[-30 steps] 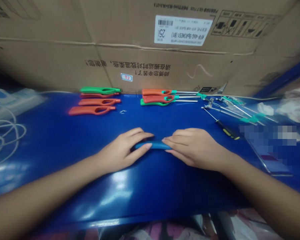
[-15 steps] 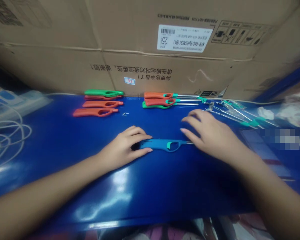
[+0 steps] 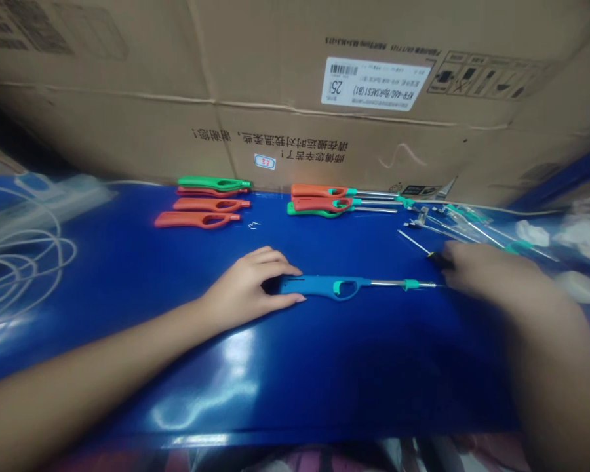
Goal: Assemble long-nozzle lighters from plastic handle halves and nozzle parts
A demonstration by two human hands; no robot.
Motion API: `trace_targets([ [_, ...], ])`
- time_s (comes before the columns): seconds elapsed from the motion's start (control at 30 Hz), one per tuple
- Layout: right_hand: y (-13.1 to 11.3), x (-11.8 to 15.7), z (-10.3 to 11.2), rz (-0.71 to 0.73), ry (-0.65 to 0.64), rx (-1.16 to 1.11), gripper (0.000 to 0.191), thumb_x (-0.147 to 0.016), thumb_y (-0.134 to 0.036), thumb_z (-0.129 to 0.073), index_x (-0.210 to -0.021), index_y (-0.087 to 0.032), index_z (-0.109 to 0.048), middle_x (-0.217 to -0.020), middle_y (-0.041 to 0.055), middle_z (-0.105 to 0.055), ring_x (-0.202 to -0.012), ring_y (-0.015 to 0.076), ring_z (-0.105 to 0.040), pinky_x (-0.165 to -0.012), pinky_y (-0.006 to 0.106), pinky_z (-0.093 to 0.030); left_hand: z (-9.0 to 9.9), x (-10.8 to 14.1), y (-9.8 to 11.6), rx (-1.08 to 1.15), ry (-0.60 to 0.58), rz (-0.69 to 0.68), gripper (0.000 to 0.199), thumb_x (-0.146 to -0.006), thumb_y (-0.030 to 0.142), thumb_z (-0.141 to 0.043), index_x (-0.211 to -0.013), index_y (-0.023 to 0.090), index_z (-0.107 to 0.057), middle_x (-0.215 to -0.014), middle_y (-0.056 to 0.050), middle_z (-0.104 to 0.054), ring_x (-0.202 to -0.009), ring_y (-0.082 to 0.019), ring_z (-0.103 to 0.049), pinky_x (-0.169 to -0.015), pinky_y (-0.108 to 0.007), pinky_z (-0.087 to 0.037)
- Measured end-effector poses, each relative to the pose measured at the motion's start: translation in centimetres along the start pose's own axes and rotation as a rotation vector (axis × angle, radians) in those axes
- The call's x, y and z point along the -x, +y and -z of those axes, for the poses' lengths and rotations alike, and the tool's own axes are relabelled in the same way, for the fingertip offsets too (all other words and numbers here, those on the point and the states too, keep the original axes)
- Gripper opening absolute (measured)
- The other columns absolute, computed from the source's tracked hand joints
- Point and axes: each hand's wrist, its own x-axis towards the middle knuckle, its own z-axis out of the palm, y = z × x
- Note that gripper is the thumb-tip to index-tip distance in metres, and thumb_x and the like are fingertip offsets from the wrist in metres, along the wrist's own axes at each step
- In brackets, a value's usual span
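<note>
A blue long-necked gas lighter (image 3: 312, 286) with a green trigger and a metal tube lies on the blue table. My left hand (image 3: 255, 282) is closed round its handle end, thumb on the near side and fingers on the far side. Beyond the tube's tip, at the right, my right hand (image 3: 491, 269) grips a screwdriver (image 3: 417, 244) by its dark handle; the thin shaft points to the far left. Motion blurs this hand. Past the screwdriver lie several loose metal tubes (image 3: 486, 233) with green parts.
Orange and green lighter handles (image 3: 196, 219) lie at the back left, near tiny metal pins (image 3: 254, 225). Lighters with tubes (image 3: 319, 191) lie in the back middle. A cardboard box (image 3: 265, 78) walls off the back. White cable (image 3: 44, 262) coils at the left.
My right hand has moved right, off the lighter's tube, and now holds a screwdriver. My left hand stays on the lighter. The whole view has shifted slightly.
</note>
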Motion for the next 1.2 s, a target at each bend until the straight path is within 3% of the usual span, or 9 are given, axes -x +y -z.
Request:
trace_targets([
  [0.1, -0.7, 0.1, -0.4, 0.067, 0.041, -0.004, 0.010, -0.083, -0.022, -0.060, -0.093, -0.020, -0.061, -0.091, 0.0128, -0.070, -0.076, 0.0297, -0.067, -0.055, 0.035, -0.042, -0.2, 0.1, 0.2, 0.021, -0.008, 0.002, 0.026, -0.086, 0.033, -0.079, -0.108, 0.020, -0.073, -0.100, -0.004, -0.073, -0.092, -0.018, -0.066, -0.084, -0.031, -0.054],
  [0.27, -2.4, 0.1, -1.6, 0.343, 0.208, 0.001, 0.015, -0.091, -0.024, -0.047, -0.101, -0.019, -0.057, -0.099, 0.0126, -0.066, -0.081, 0.0255, -0.064, -0.061, 0.034, -0.040, 0.7, -0.1, -0.1, -0.012, 0.017, 0.010, 0.026, -0.091, 0.036, -0.073, -0.112, 0.021, -0.073, -0.104, -0.005, -0.073, -0.094, -0.017, -0.068, -0.085, -0.028, -0.054],
  [0.4, -2.8, 0.1, -2.4, 0.408, 0.335, 0.010, 0.013, -0.091, -0.023, -0.044, -0.095, -0.018, -0.056, -0.092, 0.0120, -0.064, -0.075, 0.0259, -0.062, -0.060, 0.036, -0.042, 2.8, -0.7, -2.4, -0.265, 0.136, 0.080, 0.019, -0.096, 0.034, -0.063, -0.103, 0.020, -0.074, -0.101, -0.006, -0.074, -0.097, -0.021, -0.067, -0.096, -0.037, -0.051],
  [0.53, -3.4, 0.3, -2.1, 0.579, 0.421, -0.135, 0.013, -0.090, -0.023, -0.048, -0.099, -0.019, -0.056, -0.097, 0.0107, -0.064, -0.086, 0.0275, -0.064, -0.070, 0.040, -0.049, 4.0, -1.0, -4.7, -0.387, 0.228, 0.246, 0.020, -0.091, 0.038, -0.066, -0.095, 0.020, -0.075, -0.099, -0.006, -0.073, -0.101, -0.025, -0.064, -0.094, -0.041, -0.050],
  [0.67, -5.5, 1.1, -1.8, 0.739, 0.505, -0.293, 0.015, -0.093, -0.022, -0.050, -0.107, -0.020, -0.057, -0.107, 0.0097, -0.063, -0.096, 0.0269, -0.062, -0.080, 0.042, -0.052, 4.1, -1.0, -4.9, -0.498, 0.235, 0.340, 0.021, -0.092, 0.039, -0.064, -0.098, 0.022, -0.075, -0.102, -0.006, -0.071, -0.101, -0.026, -0.062, -0.092, -0.041, -0.048],
  [0.83, -7.8, 2.3, -2.2, 0.856, 0.537, -0.408, 0.016, -0.095, -0.022, -0.053, -0.111, -0.022, -0.055, -0.111, 0.0075, -0.062, -0.099, 0.0245, -0.062, -0.078, 0.037, -0.052, 4.0, -1.0, -4.5, -0.613, 0.210, 0.356, 0.021, -0.093, 0.040, -0.064, -0.099, 0.024, -0.077, -0.102, -0.006, -0.068, -0.098, -0.026, -0.061, -0.086, -0.040, -0.046],
  [1.03, -8.2, 2.9, -2.0, 1.015, 0.607, -0.436, 0.016, -0.095, -0.025, -0.056, -0.111, -0.021, -0.058, -0.107, 0.0087, -0.064, -0.095, 0.0241, -0.061, -0.078, 0.037, -0.050, 3.8, -1.1, -4.8, -0.601, 0.195, 0.367, 0.020, -0.093, 0.037, -0.064, -0.089, 0.021, -0.075, -0.099, -0.007, -0.067, -0.095, -0.026, -0.060, -0.085, -0.039, -0.046],
  [1.2, -7.9, 3.3, -1.8, 1.051, 0.662, -0.441, 0.018, -0.095, -0.025, -0.057, -0.111, -0.021, -0.059, -0.106, 0.0096, -0.065, -0.093, 0.0245, -0.062, -0.078, 0.038, -0.049, 3.7, -1.1, -5.0, -0.574, 0.192, 0.368, 0.019, -0.093, 0.036, -0.063, -0.089, 0.021, -0.073, -0.099, -0.007, -0.068, -0.096, -0.026, -0.061, -0.086, -0.040, -0.048],
])
